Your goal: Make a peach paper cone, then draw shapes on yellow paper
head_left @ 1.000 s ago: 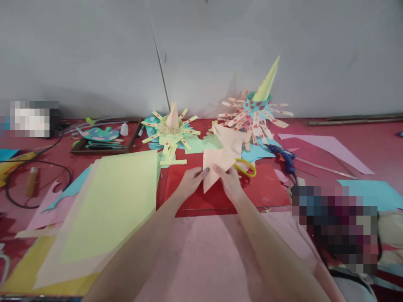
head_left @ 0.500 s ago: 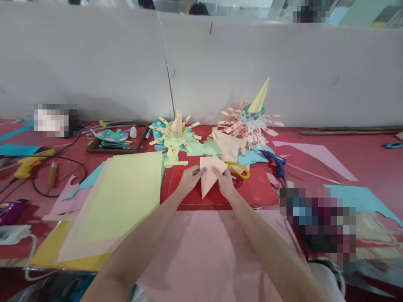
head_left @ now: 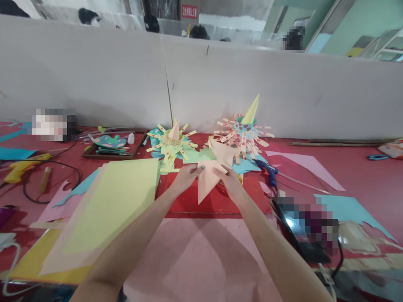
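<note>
Between my two hands is a peach-coloured piece of paper, its point hanging down over the red board. My left hand pinches its left edge, thumb on the front. On the right edge, my right hand grips it with thumb and fingers. Yellow-handled scissors lie mostly hidden behind my right hand. Just beyond is another peach paper piece. Farther back stand two decorated paper hats with cones and fringed strips, a yellow one and a blue and pink one.
A stack of yellow sheets lies on the left. Behind it sits a brown tray with pens and a small bottle. A yellow glue gun is far left, a blue glue gun on the right. A grey partition rises behind.
The paper has turned slightly and spread wider between my hands, and my right hand now covers most of the scissors. The camera view has tilted up a little.
</note>
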`<action>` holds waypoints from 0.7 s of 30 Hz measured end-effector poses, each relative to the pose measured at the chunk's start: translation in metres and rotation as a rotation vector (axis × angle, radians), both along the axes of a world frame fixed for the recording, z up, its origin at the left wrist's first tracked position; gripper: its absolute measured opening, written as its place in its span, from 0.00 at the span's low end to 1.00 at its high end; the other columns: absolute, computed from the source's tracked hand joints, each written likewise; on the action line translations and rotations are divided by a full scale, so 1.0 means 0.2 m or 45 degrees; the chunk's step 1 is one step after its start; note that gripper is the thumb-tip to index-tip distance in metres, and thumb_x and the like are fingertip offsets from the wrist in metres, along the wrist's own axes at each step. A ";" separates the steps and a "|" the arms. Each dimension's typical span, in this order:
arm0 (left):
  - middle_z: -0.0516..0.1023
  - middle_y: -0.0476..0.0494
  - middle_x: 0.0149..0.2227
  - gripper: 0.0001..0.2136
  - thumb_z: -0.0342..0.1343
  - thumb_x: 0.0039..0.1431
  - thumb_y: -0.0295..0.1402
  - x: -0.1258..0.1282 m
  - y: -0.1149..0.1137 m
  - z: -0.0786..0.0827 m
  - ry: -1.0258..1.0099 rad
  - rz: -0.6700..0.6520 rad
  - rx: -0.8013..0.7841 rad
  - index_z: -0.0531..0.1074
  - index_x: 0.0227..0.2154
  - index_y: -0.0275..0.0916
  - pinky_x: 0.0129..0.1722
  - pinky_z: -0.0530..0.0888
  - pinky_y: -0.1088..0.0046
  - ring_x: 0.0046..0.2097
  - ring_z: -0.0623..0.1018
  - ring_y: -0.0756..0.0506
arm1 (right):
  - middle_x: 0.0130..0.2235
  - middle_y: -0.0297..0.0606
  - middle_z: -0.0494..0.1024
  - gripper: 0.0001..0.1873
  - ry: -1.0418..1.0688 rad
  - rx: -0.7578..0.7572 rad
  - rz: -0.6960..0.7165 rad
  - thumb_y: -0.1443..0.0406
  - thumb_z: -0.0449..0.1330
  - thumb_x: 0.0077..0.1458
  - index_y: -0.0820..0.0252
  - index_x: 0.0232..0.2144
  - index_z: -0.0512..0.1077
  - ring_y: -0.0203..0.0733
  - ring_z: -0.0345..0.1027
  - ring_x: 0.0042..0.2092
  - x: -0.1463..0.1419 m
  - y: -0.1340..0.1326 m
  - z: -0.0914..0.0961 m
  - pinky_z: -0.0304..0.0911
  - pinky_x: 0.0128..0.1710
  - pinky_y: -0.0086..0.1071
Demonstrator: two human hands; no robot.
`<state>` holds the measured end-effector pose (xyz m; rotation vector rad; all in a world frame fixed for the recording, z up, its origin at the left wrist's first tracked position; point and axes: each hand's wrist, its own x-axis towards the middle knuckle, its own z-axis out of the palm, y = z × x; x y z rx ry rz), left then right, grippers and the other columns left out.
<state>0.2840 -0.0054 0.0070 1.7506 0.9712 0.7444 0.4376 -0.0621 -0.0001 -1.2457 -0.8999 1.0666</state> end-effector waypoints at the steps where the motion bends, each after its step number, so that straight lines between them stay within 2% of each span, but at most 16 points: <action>1: 0.63 0.52 0.19 0.18 0.46 0.51 0.48 0.00 0.01 0.02 0.002 -0.030 0.002 0.62 0.18 0.38 0.24 0.61 0.77 0.24 0.65 0.51 | 0.28 0.33 0.76 0.15 -0.040 -0.022 0.010 0.57 0.63 0.40 0.58 0.30 0.73 0.40 0.69 0.33 0.01 0.00 0.02 0.63 0.32 0.31; 5: 0.56 0.55 0.17 0.18 0.48 0.51 0.46 -0.01 0.05 0.07 0.086 -0.103 0.058 0.58 0.15 0.38 0.21 0.59 0.77 0.21 0.61 0.53 | 0.24 0.32 0.74 0.12 -0.161 -0.054 0.121 0.57 0.63 0.40 0.59 0.26 0.72 0.37 0.67 0.28 0.07 0.00 0.09 0.60 0.26 0.28; 7: 0.60 0.54 0.18 0.15 0.48 0.52 0.44 -0.02 0.05 0.09 0.074 -0.100 0.050 0.62 0.19 0.38 0.23 0.61 0.77 0.22 0.63 0.52 | 0.22 0.31 0.73 0.12 -0.218 -0.043 0.194 0.57 0.63 0.40 0.60 0.24 0.71 0.36 0.65 0.25 0.09 -0.01 0.11 0.59 0.24 0.27; 10: 0.68 0.51 0.24 0.10 0.49 0.51 0.41 -0.03 0.05 0.12 -0.003 -0.099 -0.001 0.66 0.25 0.38 0.30 0.68 0.76 0.28 0.70 0.50 | 0.19 0.31 0.71 0.13 -0.317 -0.033 0.211 0.56 0.63 0.39 0.60 0.21 0.71 0.35 0.63 0.23 0.11 -0.03 0.14 0.57 0.22 0.27; 15: 0.68 0.52 0.22 0.10 0.48 0.52 0.39 -0.04 0.02 0.18 0.060 -0.060 0.070 0.65 0.23 0.39 0.33 0.69 0.75 0.28 0.72 0.50 | 0.21 0.31 0.71 0.14 -0.364 -0.032 0.222 0.55 0.62 0.40 0.61 0.23 0.70 0.34 0.63 0.23 0.10 -0.05 0.20 0.57 0.22 0.26; 19: 0.72 0.51 0.25 0.12 0.49 0.51 0.40 -0.04 0.00 0.20 0.037 -0.057 -0.045 0.66 0.34 0.39 0.30 0.68 0.75 0.30 0.72 0.49 | 0.22 0.30 0.72 0.13 -0.290 -0.049 0.094 0.56 0.61 0.43 0.60 0.23 0.69 0.33 0.64 0.25 0.09 -0.05 0.23 0.56 0.25 0.25; 21: 0.73 0.50 0.24 0.13 0.51 0.50 0.41 -0.04 -0.01 0.20 0.083 -0.111 -0.096 0.67 0.35 0.38 0.27 0.66 0.76 0.28 0.72 0.49 | 0.22 0.30 0.72 0.13 -0.256 -0.023 0.020 0.56 0.61 0.43 0.61 0.24 0.69 0.33 0.64 0.25 0.10 -0.04 0.23 0.56 0.25 0.25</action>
